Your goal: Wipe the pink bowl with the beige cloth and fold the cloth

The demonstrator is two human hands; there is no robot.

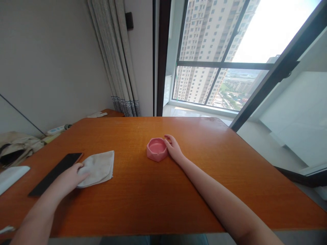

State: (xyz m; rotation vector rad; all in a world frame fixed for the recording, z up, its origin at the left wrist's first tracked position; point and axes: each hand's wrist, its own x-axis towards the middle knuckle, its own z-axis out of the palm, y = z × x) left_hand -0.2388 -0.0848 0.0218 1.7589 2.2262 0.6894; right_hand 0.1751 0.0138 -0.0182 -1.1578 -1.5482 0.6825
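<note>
A folded pale cloth [101, 168] lies on the left part of the table. My left hand [73, 176] is closed on its left edge, thumb and fingers around the fabric. Near the middle of the table stands a pink, many-sided ashtray [156, 156], upright, with nothing visible inside. My right hand [173, 148] is at its right side, touching or very near the rim, with fingers stretched out and slightly apart. A flat black slab [55, 173] lies under and behind my left hand, partly covered by it.
The brown wooden table [194, 197] has an angled right edge. A white object [11, 177] lies at the far left, near a power strip [56, 130] and a heap of fabric [21, 146]. A curtain [114, 61] hangs behind, beside a window [212, 64].
</note>
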